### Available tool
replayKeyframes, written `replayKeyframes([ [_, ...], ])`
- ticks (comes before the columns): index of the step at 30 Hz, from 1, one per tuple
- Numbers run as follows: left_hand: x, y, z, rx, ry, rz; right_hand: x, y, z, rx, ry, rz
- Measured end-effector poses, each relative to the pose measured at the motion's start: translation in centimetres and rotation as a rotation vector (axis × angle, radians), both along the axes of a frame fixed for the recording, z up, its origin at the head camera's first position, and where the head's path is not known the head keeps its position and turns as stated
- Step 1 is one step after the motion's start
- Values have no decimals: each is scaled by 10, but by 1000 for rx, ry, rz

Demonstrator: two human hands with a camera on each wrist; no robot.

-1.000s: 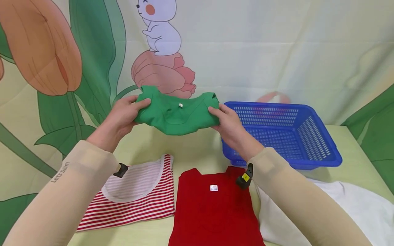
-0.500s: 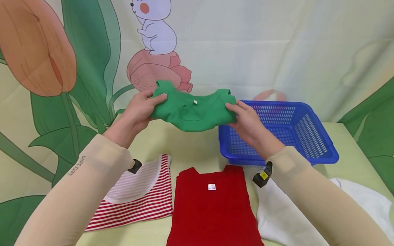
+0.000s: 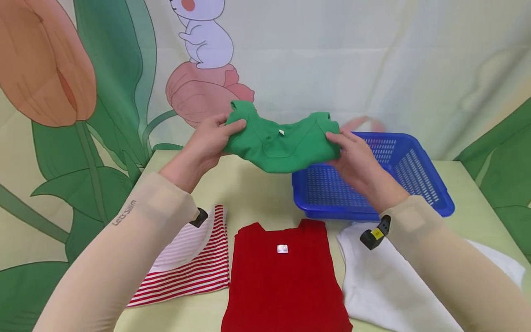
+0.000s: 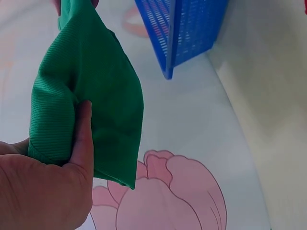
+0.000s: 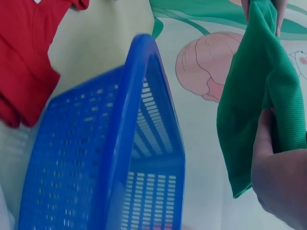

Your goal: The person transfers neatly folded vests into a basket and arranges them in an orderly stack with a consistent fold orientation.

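Note:
A folded green shirt [image 3: 282,145] with a small white neck tag hangs in the air between both hands. At its left end, my left hand [image 3: 209,138] pinches the cloth, thumb on the near face. The right hand [image 3: 356,157] grips the other end the same way, in front of the blue plastic basket [image 3: 332,193]. In the left wrist view the thumb presses into a fold of the green shirt [image 4: 105,96]. From the right wrist, the green shirt [image 5: 249,105] is seen beside the basket wall [image 5: 76,158]. The fingers behind the cloth are mostly hidden.
On the table lie a red-and-white striped top [image 3: 199,272] at left, a folded red shirt [image 3: 286,281] in the middle and a white garment [image 3: 386,276] at right, partly under the right sleeve. A printed cloth [image 3: 311,55] hangs behind the table.
Both hands have carried the green shirt to the right and slightly up, so it now overlaps the basket's left part in the head view. The grip looks the same.

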State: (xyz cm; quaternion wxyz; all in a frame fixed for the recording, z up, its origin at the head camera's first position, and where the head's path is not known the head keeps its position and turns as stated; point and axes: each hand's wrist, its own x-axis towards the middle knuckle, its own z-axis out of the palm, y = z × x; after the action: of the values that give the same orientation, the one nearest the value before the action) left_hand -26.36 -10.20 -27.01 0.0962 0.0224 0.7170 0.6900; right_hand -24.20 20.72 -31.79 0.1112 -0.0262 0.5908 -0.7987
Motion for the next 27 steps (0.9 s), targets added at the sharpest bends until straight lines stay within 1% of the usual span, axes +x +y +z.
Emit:
replayKeyframes([
  [5,-2,13,1,-3,-15,-12,4,17,4,-15,6,-7],
  [9,-5,23,2,2,-42,-24,8,30,7,-34,12,-15],
  [12,-5,33,1,-5,-50,-31,9,38,8,-60,18,-25],
  [16,-4,45,0,-34,-47,-22,10,50,7,-75,31,-22],
  [22,-3,64,-2,-65,-45,-29,11,68,6,-23,60,18],
  [24,-3,70,-3,-69,-41,-31,13,75,6,-29,57,12],
  [27,-4,78,-5,-73,-35,-27,14,85,6,-66,42,-12],
])
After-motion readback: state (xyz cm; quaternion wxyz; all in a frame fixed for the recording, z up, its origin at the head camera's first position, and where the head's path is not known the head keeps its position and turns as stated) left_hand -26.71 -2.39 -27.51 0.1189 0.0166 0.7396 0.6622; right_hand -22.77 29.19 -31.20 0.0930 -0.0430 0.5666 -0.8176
